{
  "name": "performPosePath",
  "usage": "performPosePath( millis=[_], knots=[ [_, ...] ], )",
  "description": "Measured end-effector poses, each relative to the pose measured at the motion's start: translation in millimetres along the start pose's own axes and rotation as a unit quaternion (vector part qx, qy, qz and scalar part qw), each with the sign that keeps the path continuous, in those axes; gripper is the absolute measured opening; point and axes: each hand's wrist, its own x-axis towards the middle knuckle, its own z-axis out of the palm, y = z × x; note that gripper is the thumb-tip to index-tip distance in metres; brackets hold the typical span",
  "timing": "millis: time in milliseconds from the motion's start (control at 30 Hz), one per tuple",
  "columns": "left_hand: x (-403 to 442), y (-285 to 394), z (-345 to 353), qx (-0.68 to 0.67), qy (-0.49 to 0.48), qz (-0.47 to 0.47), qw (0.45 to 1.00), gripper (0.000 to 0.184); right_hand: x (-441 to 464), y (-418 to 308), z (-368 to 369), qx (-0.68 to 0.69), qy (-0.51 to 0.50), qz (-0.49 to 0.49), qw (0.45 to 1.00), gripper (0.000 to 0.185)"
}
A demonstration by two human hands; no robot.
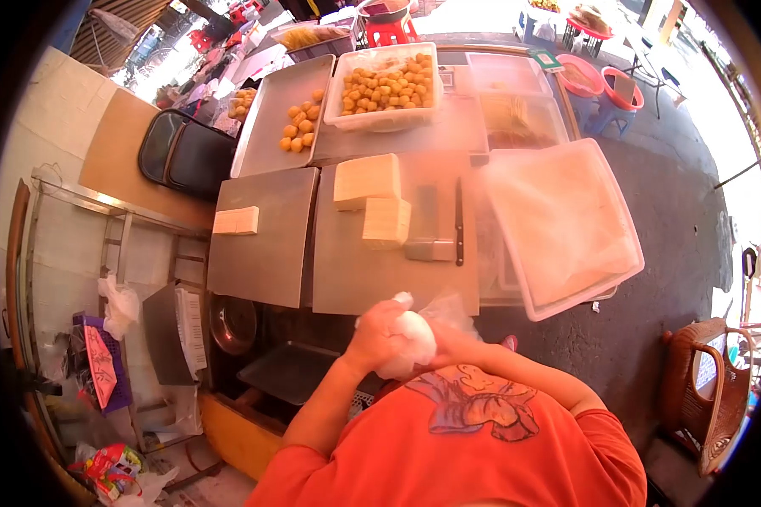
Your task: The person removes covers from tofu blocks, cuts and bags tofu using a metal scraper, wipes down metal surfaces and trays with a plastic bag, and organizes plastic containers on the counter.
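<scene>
Close to my chest, my left hand [380, 332] is wrapped around a white plastic bag [416, 340], bunched into a rounded bundle whose contents I cannot make out. My right hand [450, 345] grips its other side, with the fingers partly hidden. Thin clear plastic [452, 311] sticks out beyond that hand. On the steel top in front lie two pale blocks of tofu [367, 180], the smaller one nearer me. To their right are a wide-bladed cleaver [431, 248] and a long dark knife [459, 221].
A white tub [332, 112] of round golden pieces and a metal tray [260, 110] with more stand at the back. A large translucent tub [626, 245] overhangs the right edge. Small white blocks [235, 220] lie left. A wicker chair [681, 389] stands right, a black folding chair [196, 160] left.
</scene>
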Motion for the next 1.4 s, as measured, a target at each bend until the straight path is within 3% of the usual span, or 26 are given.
performPosePath(
  millis=[33,133,200,233,300,367,500,600,667,800,900,967,1133,1267,1300,1400],
  knots=[
    [1.3,-5.2,-20.5,0.019,0.012,0.007,1.000,0.029,16.6,6.0,8.8,0.056,0.003,0.008,0.998,0.082],
    [-2.1,-38.3,-68.6,0.166,0.103,0.078,0.978,0.030,58.3,-14.4,5.0,-0.092,0.046,0.049,0.993,0.082],
    [5.6,-49.4,-92.7,0.260,0.101,0.080,0.957,0.038,82.0,-4.3,-0.5,-0.174,0.040,0.080,0.981,0.083],
    [2.4,-75.1,-98.3,0.312,0.038,0.043,0.948,0.056,91.8,5.3,-2.1,-0.244,0.049,0.072,0.966,0.083],
    [3.2,-109.1,-95.9,0.312,-0.032,-0.070,0.947,0.067,106.7,17.8,-6.4,-0.333,0.079,0.083,0.936,0.079],
    [7.7,-139.3,-95.8,0.310,-0.125,-0.146,0.931,0.090,118.8,24.1,-21.9,-0.310,0.178,0.093,0.929,0.074],
    [19.2,-133.7,-105.4,0.261,-0.117,-0.113,0.952,0.095,114.0,49.8,-67.1,-0.294,0.415,0.168,0.844,0.062],
    [21.3,-130.8,-118.2,0.206,-0.094,-0.090,0.970,0.100,103.8,68.7,-75.7,-0.486,0.368,0.175,0.774,0.057],
    [23.5,-122.1,-122.8,0.195,-0.090,-0.082,0.973,0.102,98.8,75.2,-76.3,-0.547,0.266,0.249,0.753,0.060],
    [12.3,-129.5,-125.3,0.206,0.005,-0.060,0.977,0.096,100.7,74.9,-76.8,-0.555,0.279,0.259,0.740,0.065],
    [-1.5,-148.1,-120.5,0.215,0.135,-0.086,0.963,0.078,105.4,71.8,-76.3,-0.547,0.298,0.263,0.737,0.064],
    [-11.4,-153.4,-118.7,0.243,0.201,-0.125,0.941,0.064,107.6,69.6,-76.5,-0.540,0.283,0.254,0.751,0.063],
    [-38.9,-159.3,-111.4,0.166,0.377,-0.174,0.895,0.052,97.2,61.8,-89.7,-0.493,0.269,0.198,0.803,0.058],
    [-35.4,-103.3,-102.6,0.141,0.349,-0.109,0.920,0.034,64.6,46.8,-124.8,-0.500,0.412,0.126,0.751,0.050],
    [-28.3,-89.8,-94.8,0.105,0.348,-0.087,0.928,0.022,51.3,48.5,-139.4,-0.493,0.453,0.104,0.735,0.049],
    [-2.6,-51.3,-64.7,-0.084,0.228,-0.110,0.964,0.013,-13.4,46.2,-191.1,-0.529,0.557,0.096,0.634,0.045]
  ],
)
